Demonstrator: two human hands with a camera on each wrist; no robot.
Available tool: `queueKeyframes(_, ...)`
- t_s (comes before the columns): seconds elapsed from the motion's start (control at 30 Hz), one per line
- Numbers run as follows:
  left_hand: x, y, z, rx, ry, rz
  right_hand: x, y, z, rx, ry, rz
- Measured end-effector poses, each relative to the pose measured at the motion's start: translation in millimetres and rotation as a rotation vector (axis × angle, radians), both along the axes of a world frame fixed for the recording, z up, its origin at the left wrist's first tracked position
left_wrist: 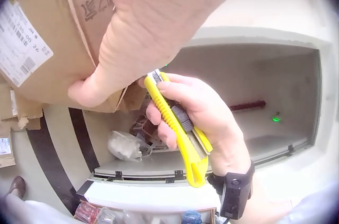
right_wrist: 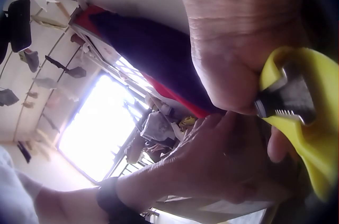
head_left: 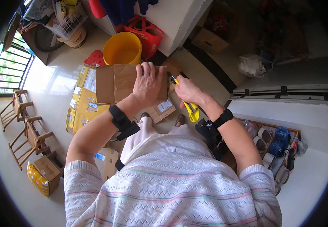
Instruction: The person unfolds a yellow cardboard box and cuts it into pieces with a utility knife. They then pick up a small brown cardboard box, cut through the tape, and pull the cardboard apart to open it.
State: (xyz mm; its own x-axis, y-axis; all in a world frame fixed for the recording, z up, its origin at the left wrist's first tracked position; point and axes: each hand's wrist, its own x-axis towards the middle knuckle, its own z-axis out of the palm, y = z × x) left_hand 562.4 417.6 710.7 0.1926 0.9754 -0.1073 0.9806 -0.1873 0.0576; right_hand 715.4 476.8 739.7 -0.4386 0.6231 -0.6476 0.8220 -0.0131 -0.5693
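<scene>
My left hand [head_left: 147,85] holds the cardboard box [head_left: 114,83] up before my chest, fingers curled over its top edge. My right hand [head_left: 184,90] wraps round the yellow utility knife [head_left: 189,109], its tip at the box's right edge. A yellow bucket [head_left: 122,49] stands just beyond, and bare floor [head_left: 50,87] opens leftward.

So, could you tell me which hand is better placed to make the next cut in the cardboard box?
The right hand, probably: it grips the yellow knife with its tip at the right edge of the box, while the left hand holds the box by its top edge, steadying it.
</scene>
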Motion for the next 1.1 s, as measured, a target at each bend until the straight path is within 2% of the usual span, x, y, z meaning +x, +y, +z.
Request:
queueKeyframes(0.1, 3, 0, -8, 0.046, -0.011, -0.025, 4, 6, -28, -0.021, 0.008, 0.106)
queueKeyframes(0.23, 3, 1, -17, 0.06, 0.005, -0.072, 7, 0, -63, -0.011, 0.08, 0.078)
queueKeyframes(0.33, 3, 2, -23, 0.022, 0.032, -0.081, 2, -5, -60, -0.161, -0.181, 0.31)
queueKeyframes(0.37, 3, 5, -22, 0.069, 0.038, -0.079, 7, -23, -57, -0.168, -0.02, 0.369)
queueKeyframes(0.43, 3, 13, -17, 0.118, 0.037, -0.078, 2, -38, -55, -0.259, 0.0, -0.048)
queueKeyframes(0.47, 2, 16, -13, 0.136, 0.039, -0.044, 4, -35, -53, -0.305, 0.071, -0.156)
queueKeyframes(0.5, 0, 18, -10, 0.15, 0.046, -0.016, 6, -28, -33, -0.328, 0.102, -0.196)
queueKeyframes(0.63, -17, 32, -6, 0.161, -0.027, 0.066, 20, -15, 13, -0.252, 0.173, -0.121)
queueKeyframes(0.7, -36, 33, 2, 0.149, -0.034, 0.065, 40, -11, 24, -0.237, 0.232, -0.144)
queueKeyframes(0.8, -76, 33, 13, -0.02, -0.407, 0.075, 67, -1, 37, -0.14, 0.333, -0.179)
queueKeyframes(0.87, -92, 33, 27, -0.162, -0.673, 0.041, 77, 5, 32, 0.094, 0.373, -0.115)
queueKeyframes(0.9, -95, 33, 33, -0.164, -0.668, 0.033, 76, 7, 35, 0.097, 0.377, -0.124)
queueKeyframes(1.0, -93, 30, 38, -0.385, -1.097, -0.054, 62, 7, 53, 0.067, 0.379, -0.05)
queueKeyframes(1.03, -91, 29, 38, -0.393, -1.093, -0.061, 54, 7, 57, 0.174, 0.35, 0.043)
queueKeyframes(1.07, -88, 27, 38, -0.5, -1.213, -0.061, 49, 7, 59, 0.281, 0.318, 0.138)
queueKeyframes(1.1, -85, 26, 38, -0.607, -1.331, -0.059, 46, 7, 56, 0.28, 0.319, 0.13)
